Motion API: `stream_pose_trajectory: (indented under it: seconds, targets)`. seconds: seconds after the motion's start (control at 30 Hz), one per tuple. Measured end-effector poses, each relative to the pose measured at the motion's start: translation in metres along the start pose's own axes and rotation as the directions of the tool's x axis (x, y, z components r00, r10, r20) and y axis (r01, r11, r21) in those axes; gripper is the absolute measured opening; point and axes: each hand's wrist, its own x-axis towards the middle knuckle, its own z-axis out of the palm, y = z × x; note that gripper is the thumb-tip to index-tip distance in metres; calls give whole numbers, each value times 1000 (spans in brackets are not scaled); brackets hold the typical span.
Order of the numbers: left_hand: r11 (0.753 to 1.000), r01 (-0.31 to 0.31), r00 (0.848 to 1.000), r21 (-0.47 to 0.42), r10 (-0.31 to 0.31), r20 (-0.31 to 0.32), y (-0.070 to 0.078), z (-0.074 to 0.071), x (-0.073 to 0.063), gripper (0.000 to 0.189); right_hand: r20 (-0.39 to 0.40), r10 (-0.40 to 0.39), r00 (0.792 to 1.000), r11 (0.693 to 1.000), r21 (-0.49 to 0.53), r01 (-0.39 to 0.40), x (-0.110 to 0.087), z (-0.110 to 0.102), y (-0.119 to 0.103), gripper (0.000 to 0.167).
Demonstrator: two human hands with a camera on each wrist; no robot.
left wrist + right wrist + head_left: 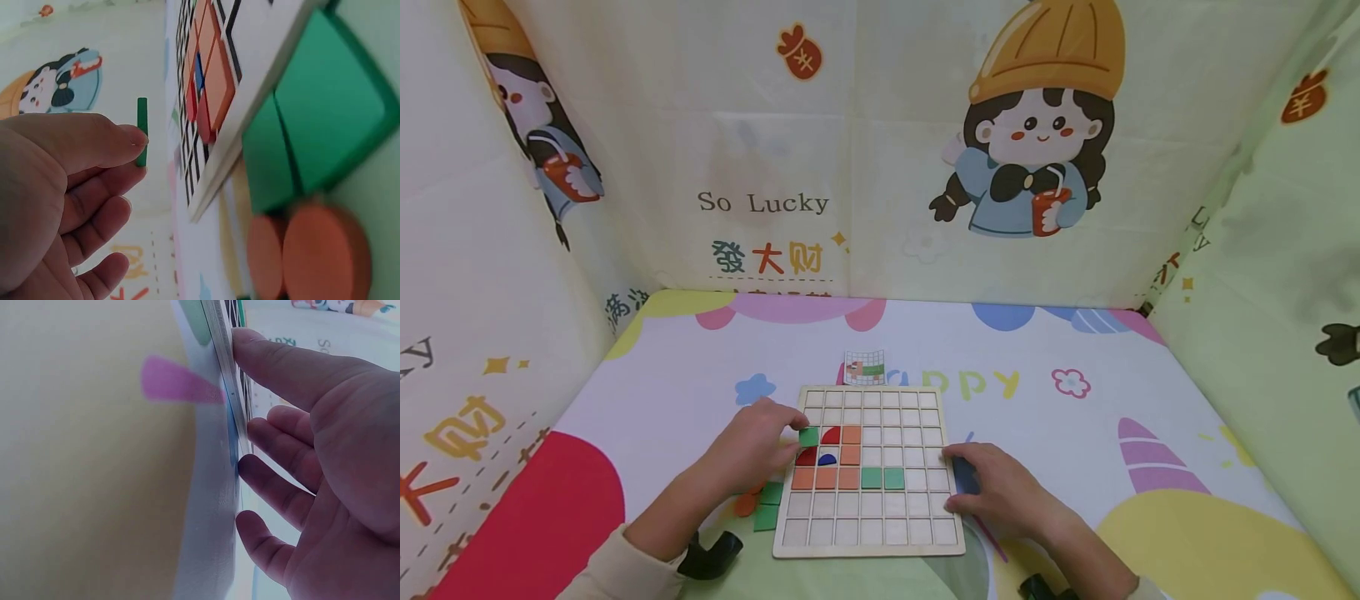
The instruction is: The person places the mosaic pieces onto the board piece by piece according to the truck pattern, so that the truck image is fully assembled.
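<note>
A wooden grid board [868,550] lies on the table, with orange, red, blue and green pieces set in some of its cells. Between thumb and forefinger, my left hand [748,450] pinches a thin green square tile [142,119] above the board's left side, while its other fingers stay loosely bent. In the right wrist view, my right hand [350,444] has its thumb on the board's edge and its remaining fingers spread loosely beside it. Two green tiles in the board's lower row [882,477] sit right of the orange squares.
Left of the board, spare green squares [767,517] lie beside round orange pieces [747,504]. A small card with a printed grid pattern [865,367] rests just beyond the board's far edge. Printed cloth walls [895,150] enclose the table at the back and sides.
</note>
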Motion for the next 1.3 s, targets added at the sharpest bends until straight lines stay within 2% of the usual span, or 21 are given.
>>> stream_pose_trajectory:
  seconds: [0.17, 0.3, 0.47, 0.87, 1.07, 1.3]
  targets:
    - [1000, -25, 1000, -6, 25, 3, 9, 5, 2, 20, -5, -6, 1000, 1000, -1, 6, 0, 0, 1, 55]
    - [997, -72, 997, -9, 71, -8, 15, 7, 3, 19, -10, -9, 1000, 1000, 1, 9, -1, 0, 1, 55]
    - [992, -124, 992, -10, 125, 7, 21, 10, 4, 17, -18, -18, 1000, 1000, -9, 17, -2, 0, 1, 56]
    - [965, -261, 965, 9, 261, 5, 34, 20, 10, 13, -11, -11, 1000, 1000, -5, 11, 0, 1, 1, 55]
    - [955, -298, 955, 9, 298, -3, 43, 26, 11, 11, -14, -15, 1000, 1000, -4, 15, -1, 0, 1, 55]
    - [952, -304, 953, -26, 304, 6, 49, 32, 11, 13, -1, -8, 1000, 1000, 4, 8, 0, 0, 2, 55]
